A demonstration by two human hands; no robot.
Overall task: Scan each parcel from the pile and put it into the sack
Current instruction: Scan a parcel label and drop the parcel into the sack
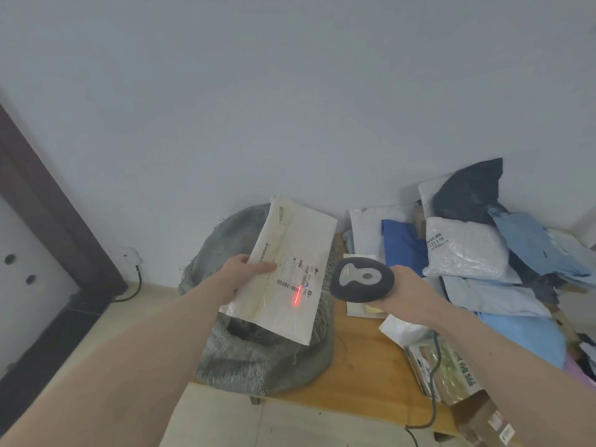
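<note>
Left hand (240, 272) pinches the white parcel (287, 272) by one edge above the sack (258, 359), right hand (400, 291) wrapped round the scanner (361, 279); red beam (296, 296) sits just off the barcode (288, 284), so misread likely, floppy parcel may slip.

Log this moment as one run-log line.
left hand holds white parcel | right hand aims scanner | above sack

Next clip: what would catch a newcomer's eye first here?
The red laser line glowing on the flat white paper parcel, held by the left hand above the grey woven sack. Next, the dark grey handheld scanner in the right hand, and the heap of blue and white mailers behind.
</note>
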